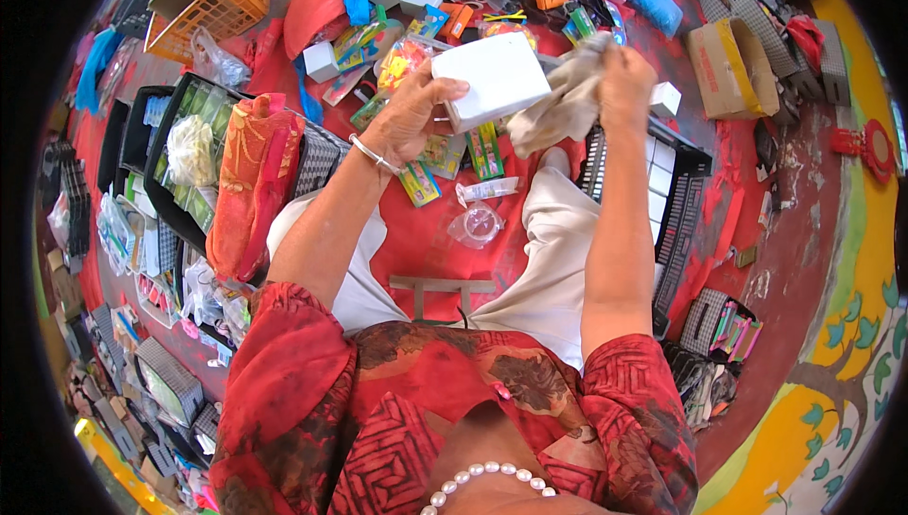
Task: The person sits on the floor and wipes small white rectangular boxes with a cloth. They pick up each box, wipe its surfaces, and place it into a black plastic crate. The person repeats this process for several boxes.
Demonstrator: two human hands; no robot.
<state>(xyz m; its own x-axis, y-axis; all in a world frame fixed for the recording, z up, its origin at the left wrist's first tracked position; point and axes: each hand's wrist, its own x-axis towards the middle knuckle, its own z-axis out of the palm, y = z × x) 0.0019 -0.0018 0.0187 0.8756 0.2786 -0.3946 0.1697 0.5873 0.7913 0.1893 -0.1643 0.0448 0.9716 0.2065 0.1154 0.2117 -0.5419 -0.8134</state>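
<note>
A white box (494,78), plain on top, is gripped at its left end by my left hand (413,116), the thumb lying over its upper face. Close by on the right, my right hand (626,80) is closed on a crumpled greyish-beige cloth (558,104), which hangs beside the box's right end. Whether cloth and box touch I cannot tell. Below the box lie colourful flat packets (419,183), a small clear wrapper and a round clear plastic piece (478,225) on the red floor.
A black crate (683,179) with white boxes stands by my right leg. Left are a basket draped with an orange-red cloth (244,189) and an orange crate (213,9). Mixed packets and small boxes pile up ahead. An open cardboard box (728,70) stands at the far right.
</note>
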